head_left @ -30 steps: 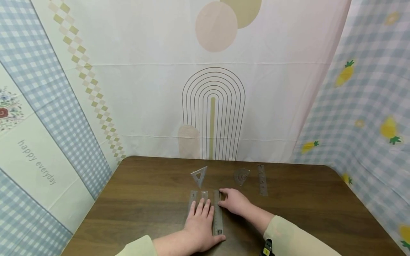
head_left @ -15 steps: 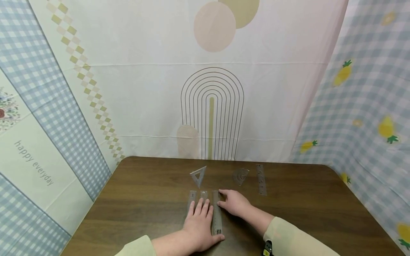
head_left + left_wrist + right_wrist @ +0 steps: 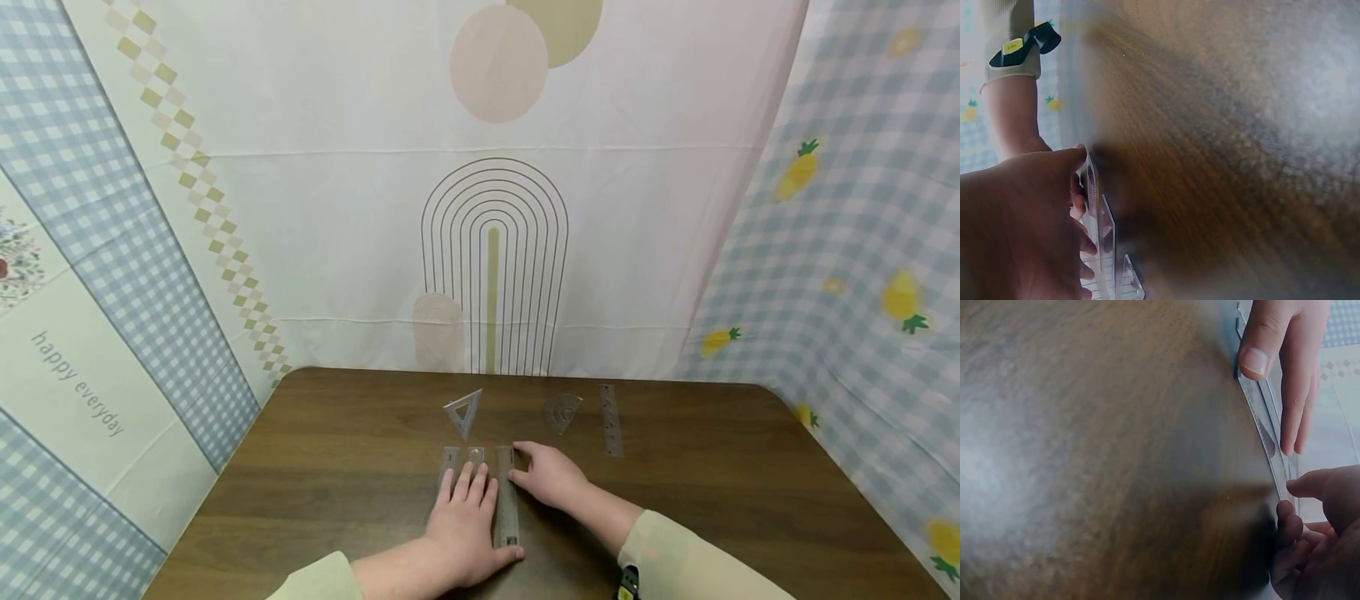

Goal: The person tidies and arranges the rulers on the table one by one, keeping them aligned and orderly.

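Observation:
Three clear strips lie side by side on the table in the head view. My left hand (image 3: 461, 529) lies with straight fingers over the left ruler (image 3: 449, 458) and the middle strip (image 3: 476, 455), hiding most of both. Its thumb rests at the near end of the right-hand ruler (image 3: 507, 508), which in the left wrist view is the clear ruler (image 3: 1092, 187) by the thumb. At that ruler's far right corner is my right hand (image 3: 553, 475), its thumb and curled index finger on the edge. The right wrist view has the right thumb touching the ruler (image 3: 1263, 428).
Beyond the hands lie a clear set square (image 3: 469, 403), a clear protractor (image 3: 557, 410) and a narrow clear stencil ruler (image 3: 611, 421). The brown table (image 3: 337, 450) meets a patterned cloth (image 3: 360, 250) at its far edge.
The whole head view has shifted slightly, so the table and tools appear a little further left. Both hands keep their places at the rulers, with only a slight shift of the left hand.

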Available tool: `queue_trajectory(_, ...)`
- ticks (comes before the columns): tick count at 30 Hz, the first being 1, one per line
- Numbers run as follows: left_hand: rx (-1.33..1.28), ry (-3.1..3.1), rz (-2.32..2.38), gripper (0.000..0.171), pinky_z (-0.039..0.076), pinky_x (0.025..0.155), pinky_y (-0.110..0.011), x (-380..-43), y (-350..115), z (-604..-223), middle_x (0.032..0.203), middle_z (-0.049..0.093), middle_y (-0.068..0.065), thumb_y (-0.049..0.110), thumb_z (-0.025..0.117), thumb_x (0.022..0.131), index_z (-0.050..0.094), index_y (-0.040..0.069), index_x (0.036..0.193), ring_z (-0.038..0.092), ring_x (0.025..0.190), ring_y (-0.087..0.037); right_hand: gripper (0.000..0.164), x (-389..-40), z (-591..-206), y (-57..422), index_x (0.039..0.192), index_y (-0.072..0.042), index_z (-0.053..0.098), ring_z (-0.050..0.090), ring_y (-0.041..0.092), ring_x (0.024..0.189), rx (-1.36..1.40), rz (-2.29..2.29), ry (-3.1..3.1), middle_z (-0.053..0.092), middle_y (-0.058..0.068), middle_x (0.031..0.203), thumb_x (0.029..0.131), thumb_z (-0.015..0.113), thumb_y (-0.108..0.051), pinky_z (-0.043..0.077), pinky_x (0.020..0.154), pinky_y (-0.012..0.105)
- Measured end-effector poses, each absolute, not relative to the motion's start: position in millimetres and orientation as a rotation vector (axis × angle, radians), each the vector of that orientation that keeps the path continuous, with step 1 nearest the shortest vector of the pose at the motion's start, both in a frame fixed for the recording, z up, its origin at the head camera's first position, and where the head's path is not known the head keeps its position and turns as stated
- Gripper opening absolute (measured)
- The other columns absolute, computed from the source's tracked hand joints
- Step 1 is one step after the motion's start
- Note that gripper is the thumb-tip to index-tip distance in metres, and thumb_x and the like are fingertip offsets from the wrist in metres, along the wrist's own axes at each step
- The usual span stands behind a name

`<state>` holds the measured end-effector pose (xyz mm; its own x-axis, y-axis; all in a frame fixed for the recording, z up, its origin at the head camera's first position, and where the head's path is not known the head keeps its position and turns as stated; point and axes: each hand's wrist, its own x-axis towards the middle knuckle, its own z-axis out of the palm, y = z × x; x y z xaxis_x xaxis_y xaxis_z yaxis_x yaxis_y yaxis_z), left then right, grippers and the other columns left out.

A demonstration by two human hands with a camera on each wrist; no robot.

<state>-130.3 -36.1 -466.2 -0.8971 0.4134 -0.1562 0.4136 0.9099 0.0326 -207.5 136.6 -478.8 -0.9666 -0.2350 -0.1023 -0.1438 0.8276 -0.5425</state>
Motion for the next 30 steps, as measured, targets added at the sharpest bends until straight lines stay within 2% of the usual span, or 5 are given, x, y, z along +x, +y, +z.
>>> queue_trajectory(13, 0.658, 2.972, 0.033, 0.093, 0.013, 0.118, -0.056, -137.9, -34.2, -466.0, 0.161, 0.027, -0.012, 0.080, 0.041, 0.087, 0.039, 0.015, 0.154, 0.017, 0.150, -0.034, 0.044, -199.0, -478.1, 146.6, 0.131, -0.010, 0.062, 0.048, 0.015, 0.054, -0.249, -0.990, 2.850, 0.053, -0.001, 0.067, 0.091, 0.071, -0.029, 0.039, 0.049, 0.031)
queue_trajectory(30, 0.663, 2.967, 0.127, 0.090, 0.013, 0.117, -0.059, -148.5, -16.7, -460.5, 0.161, 0.028, -0.011, 0.077, 0.042, 0.089, 0.037, 0.016, 0.155, 0.017, 0.149, -0.036, 0.036, -195.4, -475.9, 179.9, 0.126, -0.009, 0.065, 0.049, 0.012, 0.058, -0.178, -1.126, 2.920, 0.056, -0.005, 0.071, 0.093, 0.070, -0.023, 0.042, 0.056, 0.030)
